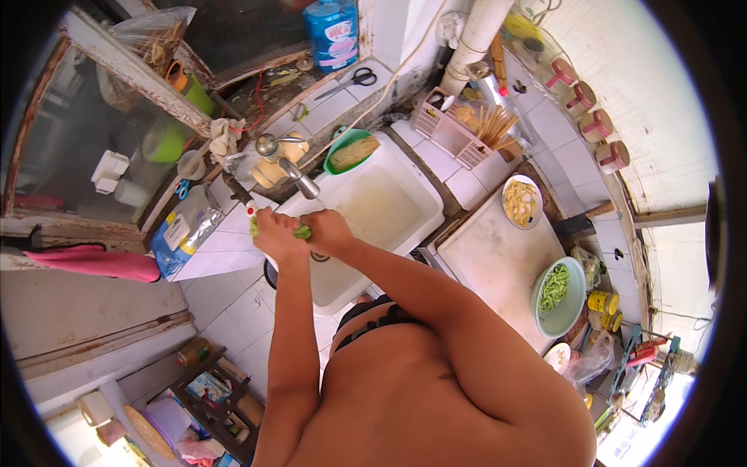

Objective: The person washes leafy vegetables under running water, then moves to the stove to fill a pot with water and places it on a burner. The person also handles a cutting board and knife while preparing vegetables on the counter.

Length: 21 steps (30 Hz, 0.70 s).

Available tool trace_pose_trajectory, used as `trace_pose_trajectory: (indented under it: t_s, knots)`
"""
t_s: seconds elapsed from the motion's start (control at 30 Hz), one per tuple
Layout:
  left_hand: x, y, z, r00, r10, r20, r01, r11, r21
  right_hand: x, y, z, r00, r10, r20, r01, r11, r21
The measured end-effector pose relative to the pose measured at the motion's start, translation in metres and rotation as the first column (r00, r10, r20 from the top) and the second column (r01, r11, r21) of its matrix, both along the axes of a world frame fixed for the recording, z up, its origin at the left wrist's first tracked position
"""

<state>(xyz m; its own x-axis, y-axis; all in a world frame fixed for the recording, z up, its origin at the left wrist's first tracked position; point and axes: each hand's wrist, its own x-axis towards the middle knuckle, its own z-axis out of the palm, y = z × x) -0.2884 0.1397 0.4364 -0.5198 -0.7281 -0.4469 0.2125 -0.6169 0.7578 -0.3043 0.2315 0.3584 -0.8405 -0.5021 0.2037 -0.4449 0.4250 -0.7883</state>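
Note:
Over the left edge of the white sink (pixel 429 192), both hands are close together on a soft-looking green item (pixel 303 232). My left hand (pixel 279 233) wraps around it, and some green shows past the far side of the fingers. My right hand (pixel 328 232) closes on its other end, knuckles up. The fingers cover most of the item, so whether it is cloth or vegetable is unclear. Just beyond the hands, the metal faucet (pixel 300 180) points down into the basin. A green basket (pixel 350 153) with a tan scrubber (pixel 355 153) rests at the sink's back corner.
Right of the sink, a pale board (pixel 496 251) bears a plate of yellowish pieces (pixel 521 201) and a bowl (pixel 575 315) of cut green vegetable. Scissors (pixel 347 83) lie on the back ledge. A pink utensil caddy (pixel 449 131) stands behind; a foil bag (pixel 187 227) sits left.

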Motion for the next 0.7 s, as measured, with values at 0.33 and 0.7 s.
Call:
trace_pose_trajectory:
  t_s: [0.33, 0.7]
  knots:
    - [0.022, 0.008, -0.025, 0.982, -0.138, 0.128, 0.160, 0.971, -0.177, 0.020, 0.010, -0.014, 0.993, 0.022, -0.113, -0.010, 0.995, 0.104]
    - [0.006, 0.122, -0.022, 0.721, -0.687, -0.094, 0.688, 0.691, 0.222, 0.061, 0.158, 0.039, 0.951, -0.230, 0.208, 0.229, 0.973, 0.026]
